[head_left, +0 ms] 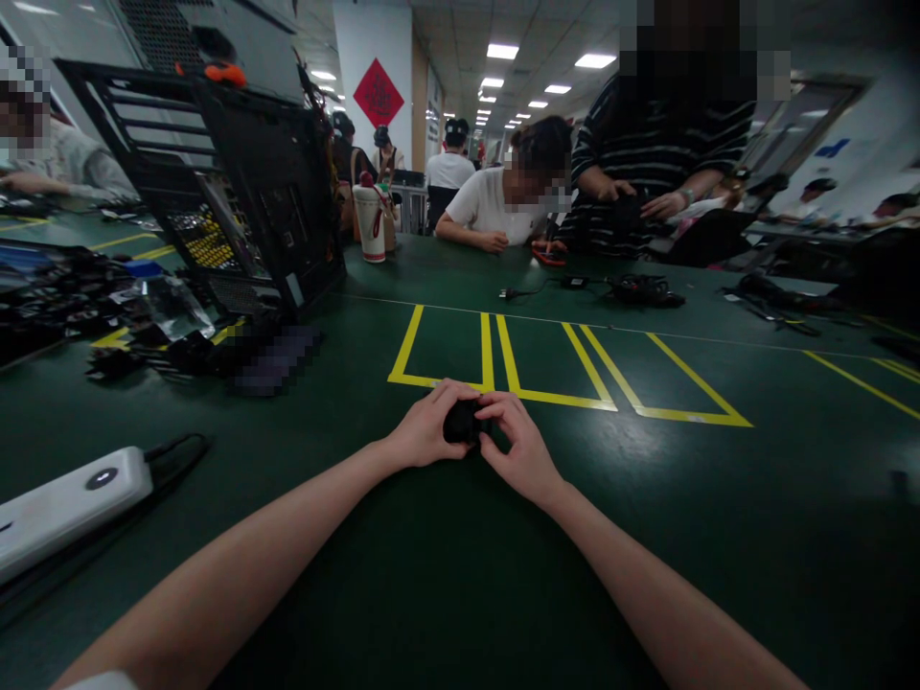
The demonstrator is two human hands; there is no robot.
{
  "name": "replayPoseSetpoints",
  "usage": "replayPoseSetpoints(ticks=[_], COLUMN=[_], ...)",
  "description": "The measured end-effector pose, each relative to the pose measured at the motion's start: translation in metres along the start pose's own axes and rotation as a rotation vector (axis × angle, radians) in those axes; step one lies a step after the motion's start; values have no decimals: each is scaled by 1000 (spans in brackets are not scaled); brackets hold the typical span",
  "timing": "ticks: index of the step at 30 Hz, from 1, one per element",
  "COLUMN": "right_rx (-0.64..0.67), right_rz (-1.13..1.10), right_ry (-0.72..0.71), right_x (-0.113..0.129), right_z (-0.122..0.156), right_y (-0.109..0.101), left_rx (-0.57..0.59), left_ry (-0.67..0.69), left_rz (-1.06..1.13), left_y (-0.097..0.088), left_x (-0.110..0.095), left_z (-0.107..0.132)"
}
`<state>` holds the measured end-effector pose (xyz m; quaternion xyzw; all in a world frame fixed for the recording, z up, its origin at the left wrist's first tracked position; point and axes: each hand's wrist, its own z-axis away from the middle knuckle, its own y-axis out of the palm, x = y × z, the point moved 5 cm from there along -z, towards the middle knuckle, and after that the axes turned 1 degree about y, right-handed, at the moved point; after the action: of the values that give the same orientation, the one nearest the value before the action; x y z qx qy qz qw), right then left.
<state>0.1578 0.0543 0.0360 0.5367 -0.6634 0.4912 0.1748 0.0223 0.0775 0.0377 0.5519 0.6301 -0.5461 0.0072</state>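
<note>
Both my hands meet over the green table [446, 556], at the near edge of the yellow tape outlines. Between them is a small, dark black object [460, 423]; its exact kind is too dark to make out. My left hand [424, 425] curls round its left side, thumb below and fingers over the top. On its right side, the fingertips and thumb of my right hand [518, 448] pinch it. The fingers partly cover the object.
A black computer case [280, 201] stands at the left, near a clear bottle [172, 302] and dark parts. A white device [79, 508] with a cable lies near left. Beyond the yellow tape [567, 396] are a black cable bundle [647, 290], a cup [372, 222] and people opposite.
</note>
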Motion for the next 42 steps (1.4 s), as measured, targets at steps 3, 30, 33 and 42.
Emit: replayPoseSetpoints(ticks=[3, 30, 33, 42], right_rx=[-22, 30, 33, 240], right_rz=[116, 382, 384, 326], right_ry=[-40, 266, 274, 196], right_x=[1, -21, -7, 81], right_z=[1, 1, 18, 148], right_y=[-1, 7, 7, 37], left_rx=[-20, 63, 56, 133], left_ry=[-19, -374, -374, -303], left_rz=[0, 59, 61, 126], left_y=[0, 9, 10, 23], left_x=[3, 23, 6, -96], left_z=[0, 0, 14, 138])
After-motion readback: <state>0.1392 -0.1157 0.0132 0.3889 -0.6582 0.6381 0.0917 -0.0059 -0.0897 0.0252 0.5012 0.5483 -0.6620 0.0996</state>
